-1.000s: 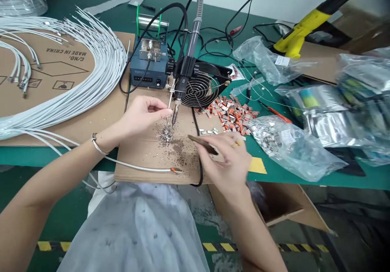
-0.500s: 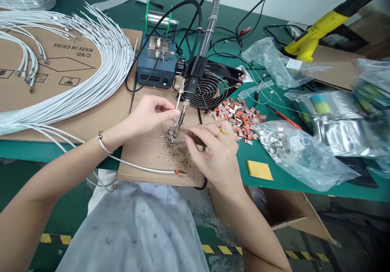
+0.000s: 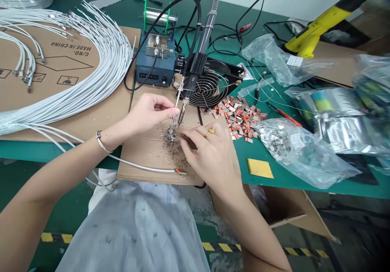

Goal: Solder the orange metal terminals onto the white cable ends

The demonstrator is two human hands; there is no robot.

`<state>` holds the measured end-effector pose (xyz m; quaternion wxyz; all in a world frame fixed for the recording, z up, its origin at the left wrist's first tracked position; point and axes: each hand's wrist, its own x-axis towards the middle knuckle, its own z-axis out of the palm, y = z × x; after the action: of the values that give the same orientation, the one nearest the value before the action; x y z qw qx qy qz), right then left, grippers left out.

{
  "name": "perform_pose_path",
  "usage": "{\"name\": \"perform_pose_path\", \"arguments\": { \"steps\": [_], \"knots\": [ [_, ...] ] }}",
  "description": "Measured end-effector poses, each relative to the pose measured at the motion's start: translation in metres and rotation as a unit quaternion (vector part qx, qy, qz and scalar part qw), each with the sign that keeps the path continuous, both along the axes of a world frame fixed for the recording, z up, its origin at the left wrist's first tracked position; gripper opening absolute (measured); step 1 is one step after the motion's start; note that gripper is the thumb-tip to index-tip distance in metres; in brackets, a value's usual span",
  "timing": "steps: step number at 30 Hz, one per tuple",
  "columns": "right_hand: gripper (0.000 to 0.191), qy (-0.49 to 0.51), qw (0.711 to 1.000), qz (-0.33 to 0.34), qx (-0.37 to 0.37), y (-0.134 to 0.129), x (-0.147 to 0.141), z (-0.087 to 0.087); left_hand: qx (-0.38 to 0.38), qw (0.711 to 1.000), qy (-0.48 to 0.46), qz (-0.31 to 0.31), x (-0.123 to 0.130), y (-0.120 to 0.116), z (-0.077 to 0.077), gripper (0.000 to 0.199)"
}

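My left hand (image 3: 155,110) is closed in a pinch around the thin solder feed tube (image 3: 179,96), just left of the soldering iron (image 3: 190,83). The iron hangs tilted in its stand, tip pointing down. Right of and below the tip, my right hand (image 3: 210,152) is closed, thumb and fingertips together; what lies between them is hidden. Beneath the tip, a heap of solder bits (image 3: 170,134) sits on a cardboard sheet (image 3: 138,158). In front of it lies a white cable (image 3: 146,168) with an orange-and-metal connector (image 3: 179,171) at its end.
A bundle of white cables (image 3: 112,67) lies at left. Behind my hands stand a blue soldering station (image 3: 152,71), a solder spool (image 3: 158,17) and a black fan (image 3: 210,89). At right are loose orange-and-metal connectors (image 3: 240,115), a bag of metal parts (image 3: 292,146) and a yellow sponge (image 3: 260,168).
My right hand has shifted slightly left and down, its fingertips drawn closer to the solder heap. My left hand keeps its pinch on the feed tube.
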<state>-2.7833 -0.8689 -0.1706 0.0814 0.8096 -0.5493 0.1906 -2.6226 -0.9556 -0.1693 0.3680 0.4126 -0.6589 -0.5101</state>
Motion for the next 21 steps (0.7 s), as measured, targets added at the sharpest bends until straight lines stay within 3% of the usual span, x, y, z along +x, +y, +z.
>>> {"name": "perform_pose_path", "arguments": {
  "steps": [6, 13, 21],
  "knots": [
    [0.006, -0.147, 0.989, -0.018, 0.001, 0.017, -0.026, -0.009, 0.014, 1.0, 0.004, -0.001, 0.0, -0.001, -0.001, 0.016],
    [0.007, -0.245, 0.958, -0.141, -0.043, 0.039, -0.064, -0.027, 0.018, 1.0, -0.006, 0.007, -0.001, 0.002, 0.002, 0.014],
    [0.006, -0.293, 0.949, -0.115, 0.004, 0.029, -0.052, -0.033, 0.012, 1.0, -0.009, 0.018, -0.002, 0.003, 0.004, 0.014]
  ]
}}
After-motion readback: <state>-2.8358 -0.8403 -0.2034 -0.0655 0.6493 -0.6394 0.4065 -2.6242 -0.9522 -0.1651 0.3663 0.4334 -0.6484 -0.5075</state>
